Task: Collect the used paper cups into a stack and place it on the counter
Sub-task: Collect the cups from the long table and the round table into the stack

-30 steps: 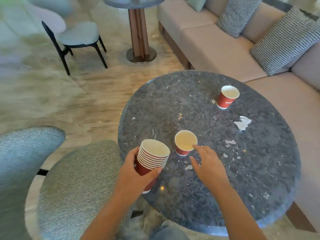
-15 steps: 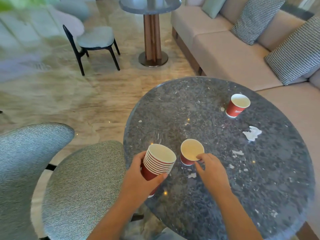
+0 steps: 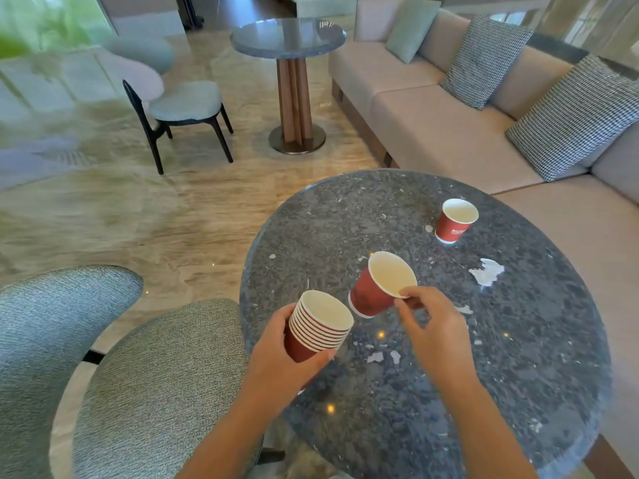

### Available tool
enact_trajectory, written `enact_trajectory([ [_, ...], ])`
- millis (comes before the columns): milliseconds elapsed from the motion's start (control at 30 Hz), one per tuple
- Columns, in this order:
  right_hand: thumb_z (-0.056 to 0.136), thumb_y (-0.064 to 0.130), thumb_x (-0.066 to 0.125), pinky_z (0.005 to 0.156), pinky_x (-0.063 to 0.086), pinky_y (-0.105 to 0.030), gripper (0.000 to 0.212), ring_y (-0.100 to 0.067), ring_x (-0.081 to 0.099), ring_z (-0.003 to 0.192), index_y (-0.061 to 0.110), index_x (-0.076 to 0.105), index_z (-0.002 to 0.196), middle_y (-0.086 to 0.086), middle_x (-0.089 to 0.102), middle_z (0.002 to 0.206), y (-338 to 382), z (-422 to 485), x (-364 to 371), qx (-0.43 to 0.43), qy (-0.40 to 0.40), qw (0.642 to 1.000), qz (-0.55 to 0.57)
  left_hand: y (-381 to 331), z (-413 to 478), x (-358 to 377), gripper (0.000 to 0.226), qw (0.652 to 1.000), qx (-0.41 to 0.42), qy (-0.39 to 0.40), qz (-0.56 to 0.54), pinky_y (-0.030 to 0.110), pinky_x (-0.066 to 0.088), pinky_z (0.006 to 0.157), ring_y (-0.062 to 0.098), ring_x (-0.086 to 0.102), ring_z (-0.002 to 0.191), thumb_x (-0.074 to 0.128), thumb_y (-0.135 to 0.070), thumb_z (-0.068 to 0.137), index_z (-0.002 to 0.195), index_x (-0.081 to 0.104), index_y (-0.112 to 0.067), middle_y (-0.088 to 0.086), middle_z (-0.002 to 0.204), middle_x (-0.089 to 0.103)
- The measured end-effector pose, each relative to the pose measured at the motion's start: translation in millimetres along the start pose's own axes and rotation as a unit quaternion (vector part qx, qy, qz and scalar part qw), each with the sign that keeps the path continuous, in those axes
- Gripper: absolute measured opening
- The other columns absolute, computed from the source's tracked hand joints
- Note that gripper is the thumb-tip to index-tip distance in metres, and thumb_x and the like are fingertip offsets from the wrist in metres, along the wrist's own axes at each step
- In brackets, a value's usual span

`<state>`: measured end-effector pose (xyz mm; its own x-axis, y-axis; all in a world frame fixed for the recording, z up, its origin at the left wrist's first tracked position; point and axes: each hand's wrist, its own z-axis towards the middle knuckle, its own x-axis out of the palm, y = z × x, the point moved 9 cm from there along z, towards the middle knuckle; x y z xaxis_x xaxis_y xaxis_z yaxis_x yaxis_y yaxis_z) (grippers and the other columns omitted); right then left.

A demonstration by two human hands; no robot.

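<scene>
Pinched only at its rim by the right hand (image 3: 435,326), the tilted red paper cup (image 3: 378,286) could slip or miss the nested stack of red paper cups (image 3: 316,324) gripped in the left hand (image 3: 281,361).

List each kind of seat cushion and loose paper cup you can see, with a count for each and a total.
Checked cushions: 2
Plain pale green cushion: 1
Single red cups, one held, one standing: 2
Stack of cups: 1
Total: 6
</scene>
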<state>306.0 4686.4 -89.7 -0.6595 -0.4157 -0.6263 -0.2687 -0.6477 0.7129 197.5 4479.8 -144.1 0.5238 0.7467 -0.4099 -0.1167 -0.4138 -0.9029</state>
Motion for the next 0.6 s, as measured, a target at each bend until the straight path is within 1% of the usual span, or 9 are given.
enact_trajectory([
  [33,0.080,0.009,0.066,0.068,0.047,-0.027,0.015,-0.017,0.058,0.076,0.007,0.063,0.095,-0.001,0.062,0.081,4,0,-5,-0.005,-0.009,1.000,0.007,-1,-1,0,0.065,1.000,0.001,0.000,0.001,0.013,0.044,0.073,-0.011,0.053,0.098,0.084,-0.040,0.060,0.104,0.041,-0.061,-0.029,0.105,0.055],
  [100,0.081,0.009,0.065,0.069,0.043,-0.015,0.014,-0.013,0.058,0.077,0.009,0.063,0.094,0.002,0.060,0.082,11,-2,-15,-0.012,-0.027,0.999,0.023,-1,-2,-1,0.064,1.000,0.004,0.001,0.003,0.012,0.043,0.071,-0.013,0.052,0.098,0.084,-0.039,0.060,0.103,0.041,-0.060,-0.029,0.105,0.055],
  [133,0.080,0.010,0.065,0.067,0.042,-0.009,0.014,-0.010,0.057,0.078,0.010,0.063,0.094,0.003,0.060,0.082,15,-4,-19,-0.015,-0.035,0.999,0.031,-2,-3,-1,0.064,1.000,0.006,0.002,0.005,0.011,0.043,0.070,-0.015,0.051,0.097,0.084,-0.038,0.060,0.103,0.041,-0.059,-0.029,0.105,0.055],
  [200,0.080,0.009,0.065,0.066,0.040,-0.002,0.013,-0.005,0.055,0.076,0.011,0.062,0.093,0.003,0.060,0.083,21,-6,-26,-0.024,-0.044,0.998,0.049,-3,-5,-1,0.064,1.000,0.009,0.002,0.013,0.010,0.042,0.069,-0.016,0.050,0.097,0.084,-0.039,0.060,0.102,0.040,-0.059,-0.029,0.104,0.054],
  [267,0.080,0.009,0.065,0.065,0.039,0.000,0.013,-0.004,0.053,0.078,0.011,0.063,0.093,0.002,0.061,0.082,27,-7,-30,-0.036,-0.042,0.997,0.062,-4,-6,-1,0.063,1.000,0.012,0.004,0.024,0.009,0.041,0.068,-0.015,0.050,0.096,0.084,-0.040,0.060,0.101,0.039,-0.059,-0.029,0.103,0.054],
  [400,0.079,0.006,0.066,0.071,0.037,-0.001,0.013,0.003,0.052,0.081,0.009,0.063,0.091,0.001,0.062,0.079,36,-11,-28,-0.060,-0.015,0.996,0.062,-7,-10,1,0.064,0.999,0.021,0.009,0.043,0.008,0.040,0.065,-0.020,0.047,0.094,0.083,-0.043,0.060,0.101,0.037,-0.061,-0.030,0.103,0.052],
  [467,0.078,0.005,0.066,0.072,0.037,0.000,0.013,0.002,0.052,0.081,0.009,0.063,0.090,0.003,0.061,0.078,41,-15,-28,-0.077,-0.007,0.995,0.061,-9,-12,2,0.064,0.998,0.028,0.011,0.051,0.007,0.040,0.064,-0.020,0.047,0.094,0.082,-0.043,0.061,0.101,0.036,-0.062,-0.030,0.103,0.052],
  [533,0.078,0.008,0.066,0.074,0.037,-0.001,0.014,0.001,0.053,0.081,0.012,0.062,0.090,0.007,0.061,0.078,45,-19,-28,-0.083,0.000,0.994,0.069,-9,-14,2,0.064,0.998,0.031,0.013,0.054,0.006,0.041,0.063,-0.021,0.047,0.094,0.082,-0.044,0.061,0.101,0.036,-0.062,-0.030,0.102,0.053],
  [600,0.079,0.011,0.065,0.075,0.037,-0.001,0.015,0.004,0.054,0.083,0.017,0.061,0.091,0.011,0.060,0.080,47,-23,-29,-0.079,0.010,0.993,0.085,-9,-16,3,0.064,0.998,0.035,0.016,0.047,0.006,0.042,0.063,-0.021,0.048,0.094,0.082,-0.043,0.060,0.101,0.037,-0.063,-0.029,0.101,0.055],
])
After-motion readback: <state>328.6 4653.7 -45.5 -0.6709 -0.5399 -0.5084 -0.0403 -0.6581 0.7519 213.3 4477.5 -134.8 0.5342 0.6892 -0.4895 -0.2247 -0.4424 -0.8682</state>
